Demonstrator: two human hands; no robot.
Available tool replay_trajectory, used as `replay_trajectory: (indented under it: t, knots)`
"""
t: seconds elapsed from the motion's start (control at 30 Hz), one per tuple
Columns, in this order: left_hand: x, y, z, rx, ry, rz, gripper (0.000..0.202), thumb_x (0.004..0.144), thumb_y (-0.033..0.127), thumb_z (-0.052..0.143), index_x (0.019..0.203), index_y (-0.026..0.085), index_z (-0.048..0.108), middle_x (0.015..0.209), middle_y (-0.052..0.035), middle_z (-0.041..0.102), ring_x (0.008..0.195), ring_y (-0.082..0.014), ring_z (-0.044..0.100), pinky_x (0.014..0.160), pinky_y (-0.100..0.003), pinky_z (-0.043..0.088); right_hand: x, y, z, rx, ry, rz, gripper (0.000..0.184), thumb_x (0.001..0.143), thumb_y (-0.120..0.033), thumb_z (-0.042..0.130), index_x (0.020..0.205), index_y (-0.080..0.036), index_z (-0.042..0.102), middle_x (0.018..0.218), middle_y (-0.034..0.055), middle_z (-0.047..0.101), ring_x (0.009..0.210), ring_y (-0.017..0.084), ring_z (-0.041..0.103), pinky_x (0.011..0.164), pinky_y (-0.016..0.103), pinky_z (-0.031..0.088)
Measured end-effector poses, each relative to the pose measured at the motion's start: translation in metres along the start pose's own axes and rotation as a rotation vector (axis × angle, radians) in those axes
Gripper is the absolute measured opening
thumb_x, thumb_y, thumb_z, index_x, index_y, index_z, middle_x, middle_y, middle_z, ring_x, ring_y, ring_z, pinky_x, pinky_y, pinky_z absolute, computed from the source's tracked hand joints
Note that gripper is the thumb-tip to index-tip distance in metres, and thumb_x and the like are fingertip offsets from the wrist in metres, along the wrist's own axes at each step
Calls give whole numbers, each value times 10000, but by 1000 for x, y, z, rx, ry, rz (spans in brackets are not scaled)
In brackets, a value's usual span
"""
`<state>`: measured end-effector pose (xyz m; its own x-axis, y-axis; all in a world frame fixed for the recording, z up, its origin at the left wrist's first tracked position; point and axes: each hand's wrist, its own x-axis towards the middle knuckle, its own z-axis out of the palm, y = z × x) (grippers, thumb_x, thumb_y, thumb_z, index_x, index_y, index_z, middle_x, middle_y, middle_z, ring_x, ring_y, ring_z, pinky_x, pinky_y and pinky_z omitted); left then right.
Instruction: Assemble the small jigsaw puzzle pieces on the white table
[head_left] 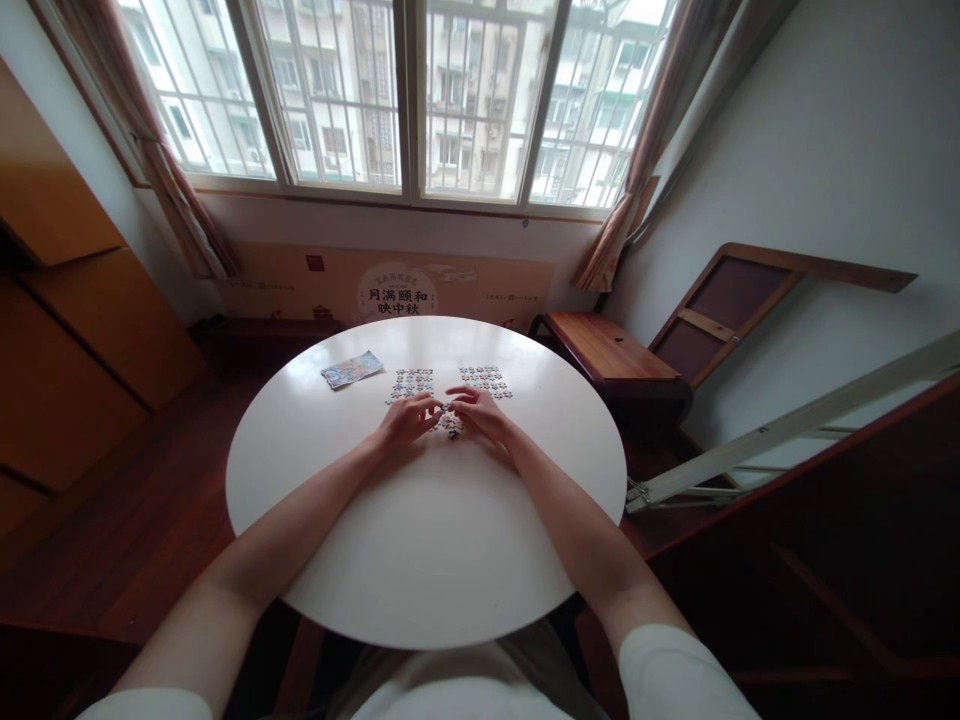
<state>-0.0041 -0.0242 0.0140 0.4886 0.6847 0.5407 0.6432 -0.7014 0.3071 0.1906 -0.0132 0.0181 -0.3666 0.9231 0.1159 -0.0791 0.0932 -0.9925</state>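
Over the white round table (420,560), my left hand (409,420) and my right hand (481,412) meet fingertip to fingertip. Between them is a small jigsaw puzzle piece (445,407), pinched by the fingers of both; its picture is too small to make out. Just below the fingertips lies a loose pile of puzzle pieces (451,428), partly hidden by the hands. Beyond my left hand, pieces lie spread in rows, the left group (415,380). A second set of rows, the right group (484,378), lies past my right hand.
A colourful printed sheet (352,370) lies on the table's far left. Behind the table stands a long printed cardboard panel (300,285) below the barred window. To the right are a wooden-topped bench (611,345) and a leaning wooden frame (724,305). Orange cabinets (67,340) stand left.
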Motion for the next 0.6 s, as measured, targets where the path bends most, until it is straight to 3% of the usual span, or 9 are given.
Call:
replay_trajectory:
  t: [0.6]
  knots:
    - [0,0,2,27,12,20,249,849,326,499,1051,245,622,913,-25,599,729,-114,583,664,-229,458,-3,-6,2,18,-22,4,374,635,-287,717,978,-159,638,751,38,663,659,117,571,608,236,422]
